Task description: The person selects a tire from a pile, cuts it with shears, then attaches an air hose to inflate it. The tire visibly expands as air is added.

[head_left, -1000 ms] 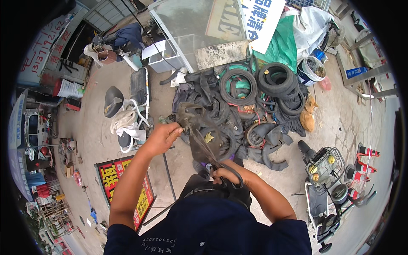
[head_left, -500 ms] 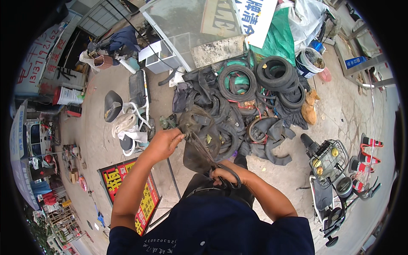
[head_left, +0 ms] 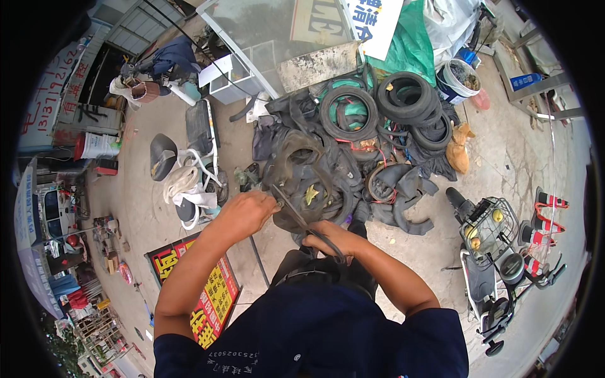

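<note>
My left hand (head_left: 249, 211) pinches the edge of a thin, dark, see-through sheet (head_left: 290, 222) that hangs in front of me. Whether the sheet is mesh or plastic film is hard to tell. A pair of large scissors (head_left: 292, 208) with dark looped handles is in my right hand (head_left: 331, 239). Its blades point away and to the left, lying against the sheet near my left fingers. Beyond the sheet, a heap of old tyres and rubber pieces (head_left: 350, 113) covers the ground, with a yellow leaf (head_left: 311, 194) showing in the middle.
An orange cat (head_left: 460, 150) sits right of the tyres, near a white bucket (head_left: 458, 82). A scooter with a wire basket (head_left: 490, 228) stands at the right, beside traffic cones (head_left: 537, 238). Left are a white-framed scooter (head_left: 208, 157) and a red-and-yellow signboard (head_left: 211, 296).
My right hand has moved a little forward with the scissors, and their blades now show clearly across the sheet. My left hand has shifted slightly, still pinching the sheet.
</note>
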The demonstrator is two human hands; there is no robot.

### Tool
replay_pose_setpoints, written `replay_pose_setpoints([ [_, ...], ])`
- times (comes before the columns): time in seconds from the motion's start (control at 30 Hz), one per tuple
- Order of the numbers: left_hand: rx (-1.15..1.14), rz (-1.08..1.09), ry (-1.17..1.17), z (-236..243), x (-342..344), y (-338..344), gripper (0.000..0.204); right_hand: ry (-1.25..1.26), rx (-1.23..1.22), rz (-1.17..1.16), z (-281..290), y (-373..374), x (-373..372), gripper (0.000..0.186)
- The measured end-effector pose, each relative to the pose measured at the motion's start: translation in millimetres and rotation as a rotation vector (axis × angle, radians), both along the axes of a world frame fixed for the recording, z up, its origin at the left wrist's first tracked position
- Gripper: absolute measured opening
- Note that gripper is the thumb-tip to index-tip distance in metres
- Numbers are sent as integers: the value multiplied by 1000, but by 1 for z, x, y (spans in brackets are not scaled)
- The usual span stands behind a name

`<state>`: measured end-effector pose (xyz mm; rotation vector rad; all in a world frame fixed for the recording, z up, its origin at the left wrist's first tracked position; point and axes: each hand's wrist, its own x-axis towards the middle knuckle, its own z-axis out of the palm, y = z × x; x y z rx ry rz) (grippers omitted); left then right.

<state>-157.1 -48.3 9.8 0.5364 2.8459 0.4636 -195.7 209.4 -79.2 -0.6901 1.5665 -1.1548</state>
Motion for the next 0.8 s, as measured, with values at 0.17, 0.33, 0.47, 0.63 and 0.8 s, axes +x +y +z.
replay_pose_setpoints([
  [0.17,-124,-67,48,3,-1,0,20,100,76,39,8,-14,-1,53],
  [0.33,-157,-95,108,0,2,1,21,117,96,35,4,-22,6,57],
  [0.47,-197,-87,74,4,2,2,22,242,77,-62,-6,-28,18,48],
  [0.63,-138,-27,38,11,2,1,21,370,57,-166,-14,-23,27,36],
  [0.8,239,112,27,0,3,-15,15,219,-79,-215,-5,-11,26,29],
])
